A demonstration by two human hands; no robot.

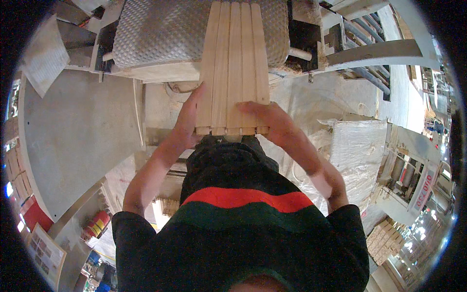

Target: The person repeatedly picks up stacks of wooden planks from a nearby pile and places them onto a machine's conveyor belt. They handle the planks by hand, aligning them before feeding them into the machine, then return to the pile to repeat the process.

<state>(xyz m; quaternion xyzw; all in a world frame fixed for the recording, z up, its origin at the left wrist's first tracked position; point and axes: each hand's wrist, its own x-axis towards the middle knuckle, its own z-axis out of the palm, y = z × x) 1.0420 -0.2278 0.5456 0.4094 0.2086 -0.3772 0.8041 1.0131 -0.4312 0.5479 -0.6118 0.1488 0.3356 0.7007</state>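
Holding a bundle of wooden strips (232, 73) between our two hands, we grip it by its near end, just in front of our waist. The long axis runs straight away from our body; the far end points forward, over a wide grey belt (158, 36), though we cannot tell whether the wood rests on it. Our left hand (187, 118) is pressed along the left edge, thumb upward; our right hand (275, 121) clasps the right edge, with its thumb side over the top face. The hands stand about the bundle's width apart.

The strips are pale, smooth and straight-grained, lying side by side with long grooves between them. Their near ends form an almost even row, broken by small dark notches. The belt's surface is bumpy, like closely set pimples. To our left stands a flat, matte grey panel (82, 131); to our right hangs wrinkled, translucent plastic sheeting (357, 153).
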